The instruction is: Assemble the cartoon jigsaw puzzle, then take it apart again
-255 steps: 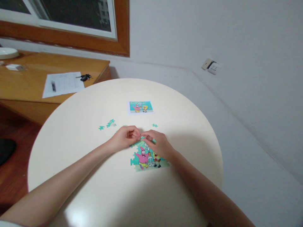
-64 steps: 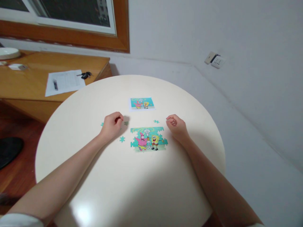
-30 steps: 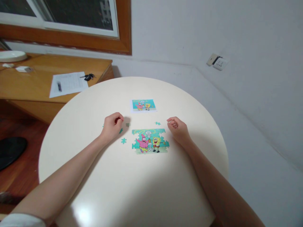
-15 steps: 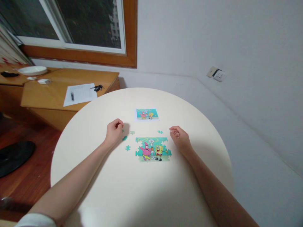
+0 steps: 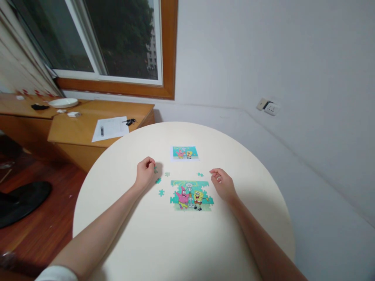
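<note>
A partly joined cartoon jigsaw puzzle [image 5: 191,195] lies flat on the round cream table [image 5: 146,242]. My left hand [image 5: 145,175] rests on the table to the puzzle's left, fingers curled into a loose fist, beside several loose teal pieces [image 5: 161,192]. My right hand [image 5: 222,185] rests to the puzzle's right, fingers curled inward, nothing visible in it. One more loose teal piece [image 5: 200,175] lies between my right hand and the small reference picture [image 5: 184,152], which sits further back on the table.
A wooden desk [image 5: 76,132] at the left carries a sheet of paper [image 5: 110,128], a black object, and a white plate [image 5: 63,102]. A window [image 5: 111,43] is above it. A wall socket [image 5: 269,107] is at the right. A black base [image 5: 22,199] lies on the floor.
Both hands left the puzzle's top edge and now rest curled either side of it. Over the last second only the camera tilted up, showing more window and desk.
</note>
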Demonstrator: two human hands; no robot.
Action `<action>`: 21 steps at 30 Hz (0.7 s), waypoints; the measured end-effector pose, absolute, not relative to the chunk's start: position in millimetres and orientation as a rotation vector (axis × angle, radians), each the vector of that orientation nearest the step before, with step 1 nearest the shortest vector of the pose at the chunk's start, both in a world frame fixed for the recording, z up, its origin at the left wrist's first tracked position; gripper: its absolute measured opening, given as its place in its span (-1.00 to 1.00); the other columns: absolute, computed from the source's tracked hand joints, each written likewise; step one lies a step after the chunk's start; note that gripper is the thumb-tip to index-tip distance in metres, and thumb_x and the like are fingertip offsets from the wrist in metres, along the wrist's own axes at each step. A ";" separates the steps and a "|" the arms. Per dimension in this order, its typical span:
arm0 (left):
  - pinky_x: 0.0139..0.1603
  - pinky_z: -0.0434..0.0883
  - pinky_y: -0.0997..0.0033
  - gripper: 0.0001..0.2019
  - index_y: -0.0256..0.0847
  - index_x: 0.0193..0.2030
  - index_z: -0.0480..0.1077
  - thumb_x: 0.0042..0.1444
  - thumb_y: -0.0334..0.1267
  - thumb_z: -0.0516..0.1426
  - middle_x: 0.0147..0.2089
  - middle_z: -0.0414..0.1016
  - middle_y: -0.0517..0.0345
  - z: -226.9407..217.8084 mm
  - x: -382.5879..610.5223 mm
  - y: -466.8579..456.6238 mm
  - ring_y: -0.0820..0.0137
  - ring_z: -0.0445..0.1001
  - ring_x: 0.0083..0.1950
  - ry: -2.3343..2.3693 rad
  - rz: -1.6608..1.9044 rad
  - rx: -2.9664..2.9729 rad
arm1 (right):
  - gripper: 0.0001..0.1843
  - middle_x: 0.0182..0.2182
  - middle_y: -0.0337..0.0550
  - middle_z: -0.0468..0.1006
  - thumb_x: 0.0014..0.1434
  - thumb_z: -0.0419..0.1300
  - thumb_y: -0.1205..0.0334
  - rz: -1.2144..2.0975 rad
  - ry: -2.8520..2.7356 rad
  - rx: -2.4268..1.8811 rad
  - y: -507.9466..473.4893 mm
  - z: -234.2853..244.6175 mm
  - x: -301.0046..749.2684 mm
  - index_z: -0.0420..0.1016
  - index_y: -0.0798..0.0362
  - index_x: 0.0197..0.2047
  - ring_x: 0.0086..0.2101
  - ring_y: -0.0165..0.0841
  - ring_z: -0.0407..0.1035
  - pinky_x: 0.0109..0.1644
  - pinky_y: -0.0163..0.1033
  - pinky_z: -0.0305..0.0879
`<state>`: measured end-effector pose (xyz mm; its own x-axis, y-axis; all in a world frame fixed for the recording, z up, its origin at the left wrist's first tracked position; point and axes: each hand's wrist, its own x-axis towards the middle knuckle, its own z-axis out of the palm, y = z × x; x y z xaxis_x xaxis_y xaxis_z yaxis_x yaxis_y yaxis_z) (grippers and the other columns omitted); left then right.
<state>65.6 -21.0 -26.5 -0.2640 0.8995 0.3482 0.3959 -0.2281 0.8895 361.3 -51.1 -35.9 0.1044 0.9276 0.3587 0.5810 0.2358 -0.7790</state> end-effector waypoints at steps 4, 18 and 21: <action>-0.54 0.16 0.46 -0.86 -0.18 -0.61 0.26 -0.18 -0.40 -0.08 -0.64 0.25 0.24 -26.8 64.2 -19.4 0.46 0.22 -0.56 1.604 1.537 1.498 | -0.80 -0.46 -0.16 0.41 -0.05 0.02 0.24 0.462 -1.602 -1.456 -50.3 -37.8 361.9 0.41 0.04 -0.35 -0.46 -0.34 0.29 -0.37 -0.22 0.26; -0.51 0.14 0.44 -0.89 -0.20 -0.67 0.24 -0.26 -0.33 -0.06 -0.68 0.21 0.24 -31.5 63.1 -14.1 0.44 0.19 -0.56 1.543 1.630 1.404 | -0.75 -0.43 -0.18 0.43 -0.10 0.00 0.32 0.425 -1.620 -1.467 -41.9 -53.4 365.8 0.43 0.04 -0.35 -0.39 -0.34 0.34 -0.31 -0.24 0.29; -0.51 0.14 0.44 -0.89 -0.20 -0.68 0.25 -0.25 -0.32 -0.05 -0.69 0.20 0.25 -32.1 63.0 -13.8 0.44 0.17 -0.58 1.539 1.620 1.391 | -0.74 -0.42 -0.17 0.44 -0.10 0.00 0.31 0.414 -1.641 -1.464 -40.5 -55.1 366.9 0.45 0.04 -0.34 -0.39 -0.33 0.34 -0.31 -0.23 0.29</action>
<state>63.0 -13.8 -32.1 -0.3494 0.8792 0.3240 0.2784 -0.2327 0.9318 366.9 -40.5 -55.1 0.0744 0.9220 0.3799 0.6312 0.2514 -0.7337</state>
